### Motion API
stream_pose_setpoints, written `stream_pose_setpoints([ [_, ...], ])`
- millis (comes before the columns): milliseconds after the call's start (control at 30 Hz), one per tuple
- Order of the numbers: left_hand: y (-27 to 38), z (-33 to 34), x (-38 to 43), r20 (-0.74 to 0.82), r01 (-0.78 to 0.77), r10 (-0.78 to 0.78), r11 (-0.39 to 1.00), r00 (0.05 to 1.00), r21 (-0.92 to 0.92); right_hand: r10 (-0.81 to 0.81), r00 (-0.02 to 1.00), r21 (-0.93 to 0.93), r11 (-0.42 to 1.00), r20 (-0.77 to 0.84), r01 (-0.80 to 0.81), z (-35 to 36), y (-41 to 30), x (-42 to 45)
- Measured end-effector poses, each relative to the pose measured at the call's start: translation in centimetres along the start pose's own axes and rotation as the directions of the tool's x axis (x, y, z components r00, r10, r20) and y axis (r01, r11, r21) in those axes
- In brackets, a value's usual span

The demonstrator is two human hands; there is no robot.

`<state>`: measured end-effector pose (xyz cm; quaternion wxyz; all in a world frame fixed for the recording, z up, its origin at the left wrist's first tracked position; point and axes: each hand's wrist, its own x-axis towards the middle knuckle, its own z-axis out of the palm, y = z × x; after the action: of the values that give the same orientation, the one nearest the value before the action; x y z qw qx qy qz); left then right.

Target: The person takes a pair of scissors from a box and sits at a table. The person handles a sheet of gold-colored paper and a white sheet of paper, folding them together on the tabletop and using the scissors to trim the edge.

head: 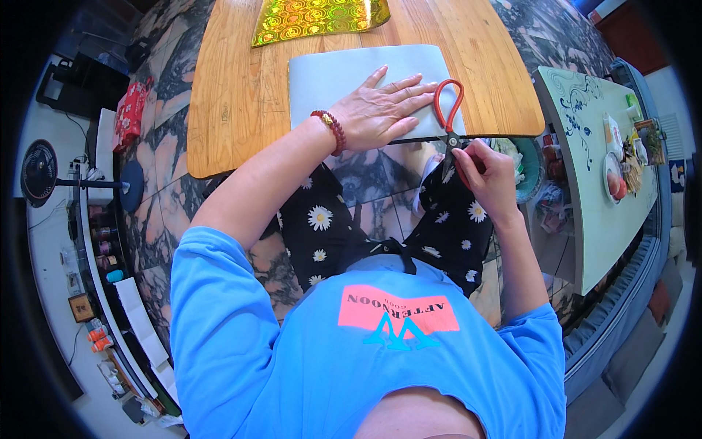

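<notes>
My left hand [384, 112], with a dark red bead bracelet [332, 131] at the wrist, lies flat on a whitish sheet [323, 77]. Its fingers are spread and point to the right. At the near table edge my right hand [485, 170] grips a pair of red-handled scissors [452, 141]. One red handle loop stands up over the sheet's right edge, close to the left fingertips. The other handle is partly hidden by the right hand. A dark blade points down past the table edge.
The wooden table [236, 99] also carries a shiny gold patterned sheet [318, 22] at its far side. A teal bin [529, 170] stands right of my knee. Further right is a pale low table [595, 164] with fruit and other items. A fan [41, 173] is at left.
</notes>
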<state>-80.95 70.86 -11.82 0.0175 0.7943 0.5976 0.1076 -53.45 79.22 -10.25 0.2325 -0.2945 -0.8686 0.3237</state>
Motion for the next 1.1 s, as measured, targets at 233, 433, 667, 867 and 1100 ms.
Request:
stream_pose_setpoints([
  [233,0.0,0.0,-0.1,-0.007,-0.004,0.004,1.000,1.000,0.000,-0.010,0.995,-0.044,0.999,0.096,0.015,-1.3,0.4,-0.9],
  [433,0.0,0.3,-0.1,-0.025,0.015,-0.015,1.000,1.000,-0.019,-0.013,0.999,0.008,1.000,0.040,0.013,0.8,-1.1,0.1],
  [667,-0.1,0.5,-0.2,-0.043,0.023,-0.021,0.999,0.999,0.038,-0.027,0.997,0.014,1.000,0.073,0.026,0.8,-1.0,-0.3],
  [867,0.1,0.5,-0.2,-0.057,0.026,-0.025,0.999,0.998,0.021,-0.017,0.995,0.016,1.000,0.101,0.016,0.8,-1.4,-0.2],
  [1100,-0.7,0.8,-0.3,-0.162,0.005,-0.029,0.989,0.986,-0.146,0.072,0.995,0.063,0.995,0.075,-0.077,3.1,-1.9,0.3],
])
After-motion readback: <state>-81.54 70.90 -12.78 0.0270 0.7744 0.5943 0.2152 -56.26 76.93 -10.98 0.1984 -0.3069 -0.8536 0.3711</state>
